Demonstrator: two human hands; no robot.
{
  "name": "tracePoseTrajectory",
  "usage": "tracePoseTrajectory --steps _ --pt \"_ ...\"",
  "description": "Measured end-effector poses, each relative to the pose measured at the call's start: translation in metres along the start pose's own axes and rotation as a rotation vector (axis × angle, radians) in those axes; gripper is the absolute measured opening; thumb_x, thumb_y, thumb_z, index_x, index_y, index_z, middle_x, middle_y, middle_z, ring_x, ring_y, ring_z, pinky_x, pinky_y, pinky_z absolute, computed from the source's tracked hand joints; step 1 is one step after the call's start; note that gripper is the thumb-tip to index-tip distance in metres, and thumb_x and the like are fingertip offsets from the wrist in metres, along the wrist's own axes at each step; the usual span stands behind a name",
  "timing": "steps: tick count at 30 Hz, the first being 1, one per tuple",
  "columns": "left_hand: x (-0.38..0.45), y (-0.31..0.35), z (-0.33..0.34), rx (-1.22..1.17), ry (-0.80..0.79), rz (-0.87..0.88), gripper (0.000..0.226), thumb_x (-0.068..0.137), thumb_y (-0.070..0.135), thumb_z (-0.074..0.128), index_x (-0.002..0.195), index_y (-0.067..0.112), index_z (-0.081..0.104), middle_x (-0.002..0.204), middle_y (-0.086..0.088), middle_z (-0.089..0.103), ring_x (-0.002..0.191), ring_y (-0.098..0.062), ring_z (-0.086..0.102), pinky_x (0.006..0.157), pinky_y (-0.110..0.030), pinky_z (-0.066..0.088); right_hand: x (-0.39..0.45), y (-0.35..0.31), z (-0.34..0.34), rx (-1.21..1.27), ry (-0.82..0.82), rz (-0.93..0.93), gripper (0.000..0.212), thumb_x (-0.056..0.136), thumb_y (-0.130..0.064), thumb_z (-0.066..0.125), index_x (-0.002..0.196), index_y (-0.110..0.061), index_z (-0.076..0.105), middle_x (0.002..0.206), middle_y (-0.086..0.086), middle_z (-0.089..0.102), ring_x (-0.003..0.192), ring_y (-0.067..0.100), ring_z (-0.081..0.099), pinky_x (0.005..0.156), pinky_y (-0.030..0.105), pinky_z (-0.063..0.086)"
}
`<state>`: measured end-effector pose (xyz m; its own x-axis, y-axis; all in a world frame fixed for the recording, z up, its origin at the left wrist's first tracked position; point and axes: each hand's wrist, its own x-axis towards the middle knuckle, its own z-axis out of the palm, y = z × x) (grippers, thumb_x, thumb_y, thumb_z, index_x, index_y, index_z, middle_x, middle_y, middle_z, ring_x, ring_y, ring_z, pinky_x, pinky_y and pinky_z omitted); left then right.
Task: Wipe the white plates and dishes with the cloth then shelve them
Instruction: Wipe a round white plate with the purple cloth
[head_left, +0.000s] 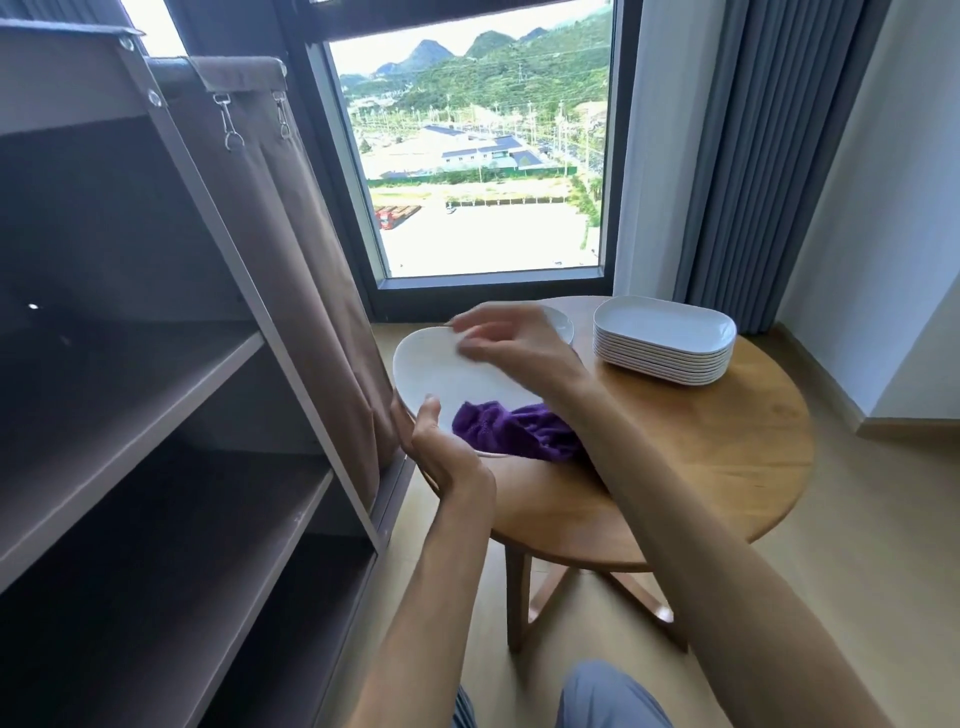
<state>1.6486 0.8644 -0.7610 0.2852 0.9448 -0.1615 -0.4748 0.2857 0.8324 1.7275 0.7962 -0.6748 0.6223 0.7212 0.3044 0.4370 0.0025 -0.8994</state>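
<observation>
Left hand (436, 447) grips white plate (436, 371) (purple cloth (514, 428) on it); right hand (511, 338) loose.

A round wooden table (727, 467) is standing by the window (478, 156), grey curtains (753, 156) hanging at its right edge

Left hand (441, 447) grips with thumb up; right hand (511, 340) hovers blurred, fingers (470, 325) loosely spread.
</observation>
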Motion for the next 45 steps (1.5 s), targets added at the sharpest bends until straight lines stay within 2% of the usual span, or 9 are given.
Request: tracePoseTrajectory --steps 3,8,13,16,22,30,35,40,45 --pt "-0.002 0.004 0.0 -0.109 0.037 -0.086 0.062 0.079 0.034 0.059 0.141 0.025 0.056 0.134 -0.008 0.064 0.122 -0.032 0.062 0.105 -0.05 0.053 -0.012 0.033 -0.01 -0.23 0.616 0.14 0.039 0.084 -0.029 0.078 0.117 -0.012 0.066 0.102 0.0 0.063 0.101 0.019 0.063 0.09 0.035 0.054" --pt "-0.008 0.009 0.013 -0.275 0.036 -0.128 0.063 0.065 0.029 0.059 0.127 0.018 0.065 0.127 -0.018 0.068 0.114 -0.038 0.067 0.102 -0.053 0.055 -0.028 0.06 0.009 -0.003 0.359 0.451 0.097 0.06 -0.067 0.08 0.139 -0.019 0.05 0.129 0.009 0.061 0.121 0.027 0.058 0.106 0.045 0.047" --pt "-0.011 0.009 0.024 -0.301 0.035 -0.096 0.026 0.082 0.014 0.052 0.098 0.021 0.071 0.097 -0.002 0.075 0.097 -0.028 0.069 0.084 -0.037 0.061 -0.023 0.069 0.01 1.051 0.19 0.373 0.018 0.084 -0.018 0.068 0.096 -0.015 0.055 0.087 0.002 0.06 0.07 0.011 0.062 0.061 0.023 0.051" --pt "-0.009 0.007 0.027 -0.273 0.02 -0.119 0.03 0.085 0.01 0.048 0.103 0.02 0.07 0.114 -0.012 0.072 0.111 -0.036 0.067 0.103 -0.049 0.055 -0.03 0.07 0.011 1.482 0.058 0.368 0.03 0.084 0.007 0.046 0.09 -0.022 0.044 0.071 -0.009 0.047 0.05 0.001 0.048 0.042 0.013 0.038" --pt "-0.009 0.001 0.022 -0.232 -0.012 -0.117 0.053 0.079 0.014 0.052 0.13 0.013 0.063 0.138 -0.019 0.063 0.123 -0.039 0.062 0.11 -0.054 0.049 -0.039 0.078 0.023 1.257 0.244 0.438 0.019 0.092 -0.01 0.065 0.082 -0.009 0.082 0.09 0.012 0.074 0.08 0.023 0.074 0.076 0.035 0.063" --pt "-0.006 -0.002 0.02 -0.072 -0.07 -0.022 0.067 0.073 0.004 0.047 0.14 0.009 0.055 0.136 -0.015 0.063 0.123 -0.037 0.061 0.108 -0.052 0.052 -0.044 0.072 0.017 1.421 0.08 0.334 0.039 0.09 -0.029 0.058 0.124 -0.011 0.063 0.124 0.015 0.061 0.128 0.036 0.057 0.112 0.049 0.041" --pt "0.005 0.002 0.014 0.025 -0.174 0.17 0.074 0.062 0.001 0.045 0.131 0.025 0.055 0.129 -0.005 0.065 0.116 -0.027 0.065 0.092 -0.038 0.059 -0.044 0.082 0.018 0.955 0.282 0.354 0.012 0.086 0.003 0.063 0.092 -0.006 0.067 0.082 0.007 0.065 0.075 0.018 0.065 0.071 0.027 0.056" --pt "0.014 0.028 -0.003 0.171 -0.388 0.288 0.062 0.059 0.006 0.047 0.114 0.031 0.059 0.111 0.004 0.067 0.101 -0.018 0.065 0.072 -0.028 0.057 -0.021 0.087 0.008 0.708 0.479 0.375 0.015 0.08 -0.001 0.079 0.093 -0.005 0.075 0.083 0.008 0.077 0.073 0.02 0.073 0.067 0.029 0.06" --pt "0.043 0.066 -0.003 0.342 -0.652 0.147 0.061 0.058 0.015 0.053 0.118 0.029 0.061 0.12 -0.007 0.061 0.117 -0.038 0.056 0.088 -0.054 0.055 -0.001 0.088 -0.013 0.59 0.506 0.387 0.01 0.075 -0.006 0.085 0.079 -0.009 0.076 0.076 0.01 0.074 0.07 0.026 0.07 0.067 0.037 0.06"
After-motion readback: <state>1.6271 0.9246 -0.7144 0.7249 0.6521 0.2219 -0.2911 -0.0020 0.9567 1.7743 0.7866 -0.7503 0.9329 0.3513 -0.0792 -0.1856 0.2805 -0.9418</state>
